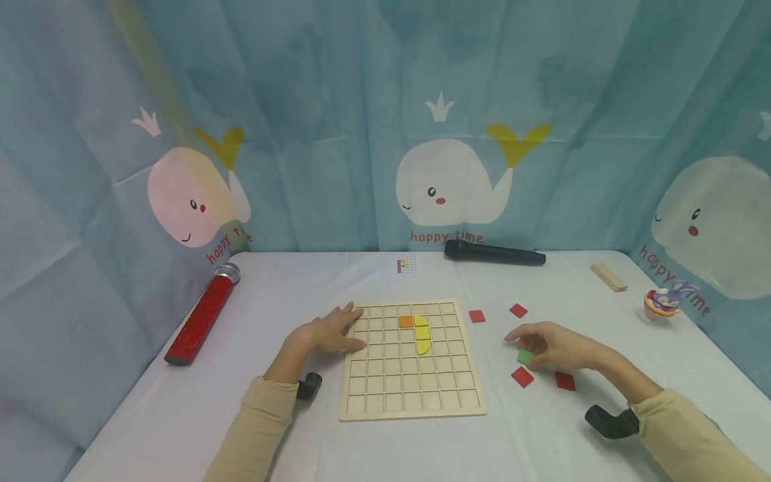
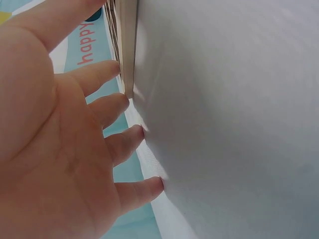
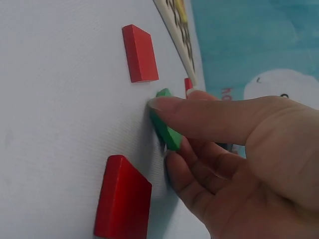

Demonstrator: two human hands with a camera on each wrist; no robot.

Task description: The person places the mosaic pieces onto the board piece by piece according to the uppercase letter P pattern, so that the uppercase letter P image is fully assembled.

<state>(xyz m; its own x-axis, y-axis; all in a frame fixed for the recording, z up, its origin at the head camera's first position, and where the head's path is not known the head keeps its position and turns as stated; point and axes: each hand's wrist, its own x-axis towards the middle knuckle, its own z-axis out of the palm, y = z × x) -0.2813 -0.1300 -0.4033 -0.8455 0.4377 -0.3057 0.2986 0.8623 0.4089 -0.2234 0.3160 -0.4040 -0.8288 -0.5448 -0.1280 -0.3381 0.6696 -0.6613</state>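
A pale wooden grid board (image 1: 394, 385) lies on the white table. One orange square tile (image 1: 406, 321) and several yellow tiles (image 1: 423, 333), some with rounded edges, sit in its upper cells. My left hand (image 1: 331, 330) rests at the board's left edge, its fingers spread; in the left wrist view the thumb and index finger reach the board's side while other fingertips touch the cloth. To the right of the board, my right hand (image 1: 557, 345) pinches a green tile (image 3: 172, 137), which looks tilted off the cloth in the right wrist view. Fingers partly hide this tile.
Several red square tiles (image 1: 522, 377) lie around the right hand. A small printed grid card (image 1: 403, 266) and a black microphone (image 1: 496, 254) are at the back. A red microphone (image 1: 201, 318) lies left; a wooden block (image 1: 609, 277) and a cupcake-like toy (image 1: 661, 303) are right.
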